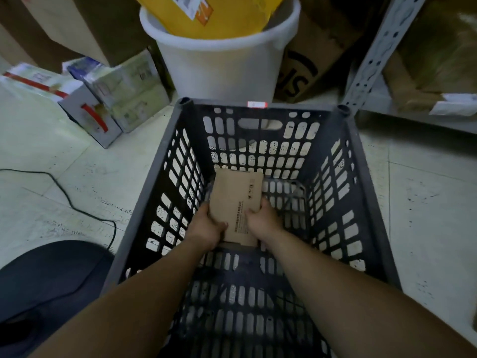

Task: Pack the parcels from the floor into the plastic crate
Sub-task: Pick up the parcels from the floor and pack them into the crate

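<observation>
pale floor point(64, 156), seemingly tiled | metal shelving point(383, 47) right | dim light

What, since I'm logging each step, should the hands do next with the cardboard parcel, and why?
Probably set the cardboard parcel flat on the bottom and release: left hand and right hand both grip its near end, low inside the plastic crate, below the rim.

Dim, cool light; the pale floor point(51, 151) is brightest left of the grey crate point(361, 161). Wide-angle bending warps the edges. Boxes point(90, 104) left of the crate look blurred.
</observation>
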`<act>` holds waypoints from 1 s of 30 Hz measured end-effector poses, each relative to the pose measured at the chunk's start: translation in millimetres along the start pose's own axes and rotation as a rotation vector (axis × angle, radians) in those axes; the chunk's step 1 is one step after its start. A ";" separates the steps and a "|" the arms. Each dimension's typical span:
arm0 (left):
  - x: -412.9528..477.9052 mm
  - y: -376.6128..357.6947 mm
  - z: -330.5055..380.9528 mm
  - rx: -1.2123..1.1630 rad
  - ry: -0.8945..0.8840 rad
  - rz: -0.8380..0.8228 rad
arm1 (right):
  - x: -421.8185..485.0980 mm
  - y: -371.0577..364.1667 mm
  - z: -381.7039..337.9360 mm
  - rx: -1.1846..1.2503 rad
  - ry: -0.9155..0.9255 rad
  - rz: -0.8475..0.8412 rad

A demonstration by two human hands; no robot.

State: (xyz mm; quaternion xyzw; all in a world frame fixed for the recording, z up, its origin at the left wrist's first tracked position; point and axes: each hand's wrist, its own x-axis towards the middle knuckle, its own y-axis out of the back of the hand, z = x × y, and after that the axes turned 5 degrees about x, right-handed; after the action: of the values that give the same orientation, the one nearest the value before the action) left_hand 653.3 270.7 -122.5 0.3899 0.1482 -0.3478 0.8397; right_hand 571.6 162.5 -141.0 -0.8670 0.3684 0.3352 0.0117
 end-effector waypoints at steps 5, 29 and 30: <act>1.7 -6.2 -21.1 0.223 -0.136 -0.115 | 4.1 -5.8 8.8 -0.031 -0.024 -0.017; -119.6 100.2 111.4 0.287 0.051 -0.183 | -143.4 89.6 -143.8 -0.212 -0.012 -0.054; -142.7 115.6 134.8 0.259 0.078 -0.201 | -165.2 103.5 -163.6 -0.227 -0.007 -0.045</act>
State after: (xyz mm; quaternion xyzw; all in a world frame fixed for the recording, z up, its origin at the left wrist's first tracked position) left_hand 629.3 287.9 103.3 0.4911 0.1730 -0.4309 0.7370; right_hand 515.1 147.7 106.7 -0.8697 0.3083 0.3775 -0.0776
